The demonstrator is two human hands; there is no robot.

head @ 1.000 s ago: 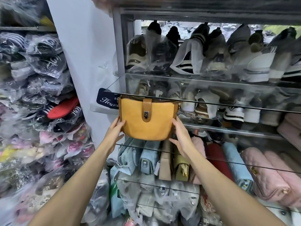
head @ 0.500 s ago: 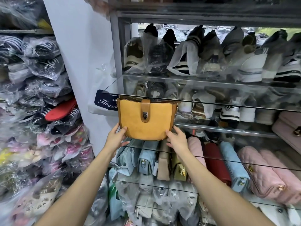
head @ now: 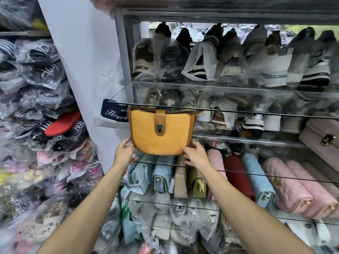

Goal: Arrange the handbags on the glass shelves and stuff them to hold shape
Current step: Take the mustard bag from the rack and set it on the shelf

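A mustard-yellow handbag (head: 161, 133) with a brown strap and a metal clasp stands upright at the left end of a glass shelf (head: 275, 177), its top just under the edge of the glass shelf above (head: 256, 114). My left hand (head: 124, 151) grips its lower left corner. My right hand (head: 197, 154) grips its lower right corner, fingers on the bag's front. Under the shelf, blue, beige, olive, red and pink handbags (head: 256, 180) stand side by side.
Bagged shoes (head: 211, 59) fill the upper shelves. A pink boxy bag (head: 322, 138) sits at the right on the same shelf. Plastic-wrapped shoes and slippers (head: 45, 125) are piled at the left, beyond a white wall panel (head: 82, 61). More wrapped bags lie below.
Both hands slid down from the handbag's sides to its bottom corners. The bag has stayed at about the same spot between the two glass shelves.
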